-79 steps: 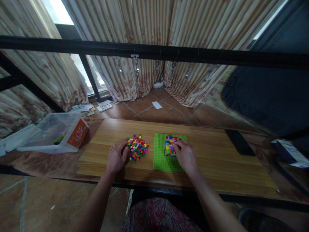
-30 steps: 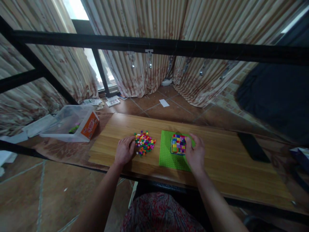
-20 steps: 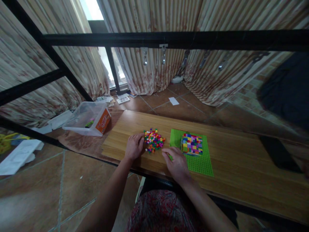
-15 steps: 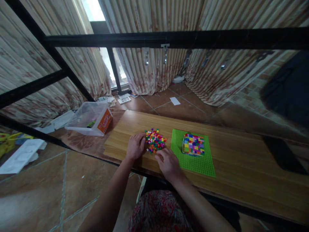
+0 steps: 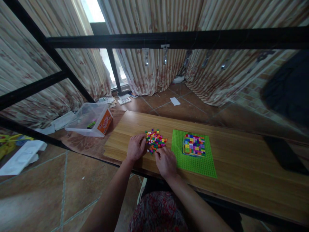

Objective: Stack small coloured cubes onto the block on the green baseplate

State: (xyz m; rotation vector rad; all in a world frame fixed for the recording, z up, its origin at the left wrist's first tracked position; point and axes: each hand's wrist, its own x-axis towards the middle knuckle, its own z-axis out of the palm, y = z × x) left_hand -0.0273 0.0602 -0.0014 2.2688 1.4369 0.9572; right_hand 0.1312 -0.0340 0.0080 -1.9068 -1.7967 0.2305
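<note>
A loose pile of small coloured building bricks (image 5: 155, 139) lies on the wooden tabletop. My left hand (image 5: 136, 146) rests at the pile's left edge, its fingers loosely stretched toward the bricks. At the near edge of the pile, my right hand (image 5: 166, 161) has its fingers bent down and drawn together among the bricks. Whatever is between those fingertips is hidden. Right of the pile lies a green studded baseplate (image 5: 193, 168). On it stands a block-shaped build of many-coloured bricks (image 5: 194, 145).
A clear plastic box (image 5: 84, 130) with an orange label and a few green pieces stands left of the wooden board (image 5: 125, 124). A dark flat object (image 5: 285, 154) lies at the board's right. Black metal bars (image 5: 154, 42) and curtains (image 5: 149, 74) are behind.
My right hand has shifted slightly left and forward, bringing its fingertips to the pile's near edge. My left hand has stayed in place. The brick build looks the same.
</note>
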